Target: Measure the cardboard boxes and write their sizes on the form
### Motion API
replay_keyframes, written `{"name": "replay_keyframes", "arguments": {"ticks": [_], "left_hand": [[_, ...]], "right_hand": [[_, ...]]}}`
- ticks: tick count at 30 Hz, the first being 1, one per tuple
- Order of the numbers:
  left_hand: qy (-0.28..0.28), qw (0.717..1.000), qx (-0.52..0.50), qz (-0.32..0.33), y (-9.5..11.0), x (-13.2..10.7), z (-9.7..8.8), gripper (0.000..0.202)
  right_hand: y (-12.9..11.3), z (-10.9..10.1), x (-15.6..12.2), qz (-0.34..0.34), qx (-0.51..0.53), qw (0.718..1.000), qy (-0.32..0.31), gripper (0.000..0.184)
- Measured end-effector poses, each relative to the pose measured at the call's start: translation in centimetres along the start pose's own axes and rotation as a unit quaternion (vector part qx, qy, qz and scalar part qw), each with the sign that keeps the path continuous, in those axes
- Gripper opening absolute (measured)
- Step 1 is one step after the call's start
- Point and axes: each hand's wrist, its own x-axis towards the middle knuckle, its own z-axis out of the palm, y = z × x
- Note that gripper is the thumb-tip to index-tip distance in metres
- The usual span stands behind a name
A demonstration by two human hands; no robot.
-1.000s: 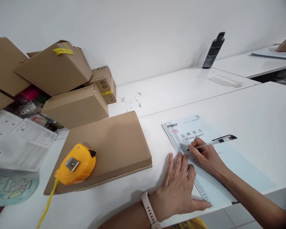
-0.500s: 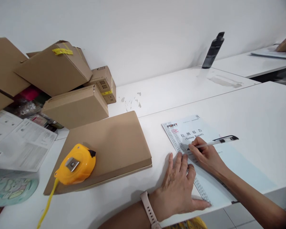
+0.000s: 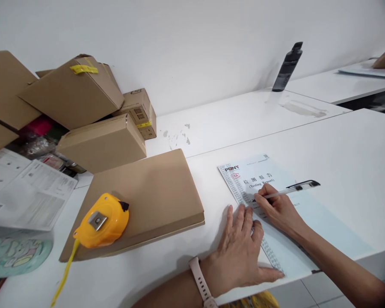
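My right hand (image 3: 277,210) pinches a clear pen with a black clip (image 3: 303,185), its tip down on the printed cover of a light blue testing report (image 3: 321,222). Fingers spread, my left hand (image 3: 240,248) lies flat across the report's left edge, partly on the white table (image 3: 167,269). A pale pink watch band (image 3: 199,278) circles the left wrist. To the left, a flat cardboard box (image 3: 154,188) bears a yellow tape measure (image 3: 104,222) whose yellow strap hangs toward the table's front. The pen's tip is partly hidden by my fingers.
Stacked cardboard boxes (image 3: 73,94) and a white printed package (image 3: 35,192) crowd the left side. A dark bottle (image 3: 287,68) stands by the wall at the back right. The table's front edge runs just below my hands.
My right hand and the pen have shifted only very slightly over the report. The left hand stays where it was, and the other things have not moved.
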Motion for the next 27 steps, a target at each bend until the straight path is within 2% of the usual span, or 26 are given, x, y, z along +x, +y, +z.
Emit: {"name": "replay_keyframes", "arguments": {"ticks": [7, 27], "left_hand": [[-0.015, 1.000, -0.016, -0.004, -0.09, 0.08, -0.11, 0.096], [0.006, 1.000, -0.001, -0.003, -0.16, 0.03, 0.26, 0.095]], "right_hand": [[0.07, 0.03, 0.03, 0.001, 0.002, 1.000, 0.003, 0.027], [-0.45, -0.09, 0.06, 0.007, -0.004, 1.000, 0.019, 0.026]]}}
